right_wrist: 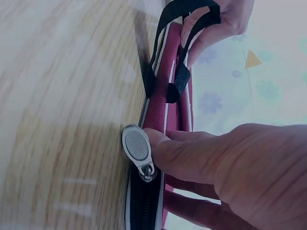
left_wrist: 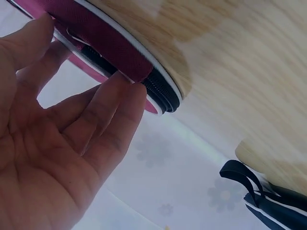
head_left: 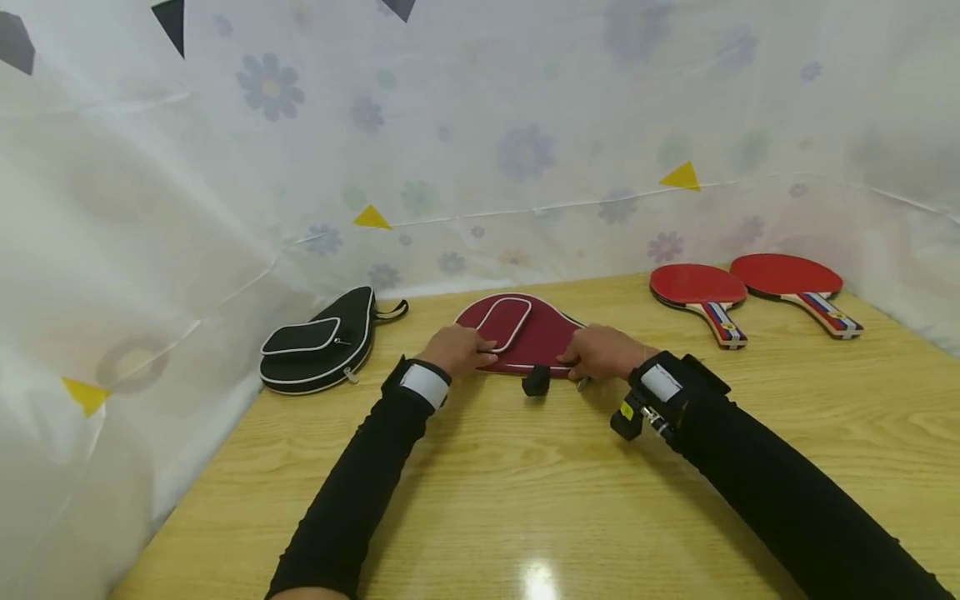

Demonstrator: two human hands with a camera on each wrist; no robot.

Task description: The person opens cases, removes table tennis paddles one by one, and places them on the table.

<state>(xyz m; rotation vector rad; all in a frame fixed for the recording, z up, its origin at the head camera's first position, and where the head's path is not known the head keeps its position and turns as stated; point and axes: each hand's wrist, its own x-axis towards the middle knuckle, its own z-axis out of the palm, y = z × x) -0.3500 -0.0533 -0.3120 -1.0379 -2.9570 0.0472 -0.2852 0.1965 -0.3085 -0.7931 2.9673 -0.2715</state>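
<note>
A dark red table tennis racket case point(head_left: 551, 329) with white piping lies on the table between both hands. My left hand point(head_left: 455, 350) grips its left end. In the left wrist view, the thumb and fingertips of the left hand point(left_wrist: 62, 143) meet the case's edge point(left_wrist: 105, 43) beside a black zipper. My right hand point(head_left: 603, 352) pinches the near edge further right. In the right wrist view, the thumb of that hand point(right_wrist: 206, 158) lies right at a silver zipper pull point(right_wrist: 136, 143). A black strap loop point(right_wrist: 180, 91) sticks out from the case's side between the hands.
A black racket case point(head_left: 318, 342) with white piping lies at the left, its wrist loop pointing right. Two red table tennis rackets, one nearer point(head_left: 697, 287) and one further right point(head_left: 787, 275), lie at the back right. A white flowered sheet point(head_left: 480, 150) hangs behind the table point(head_left: 525, 492).
</note>
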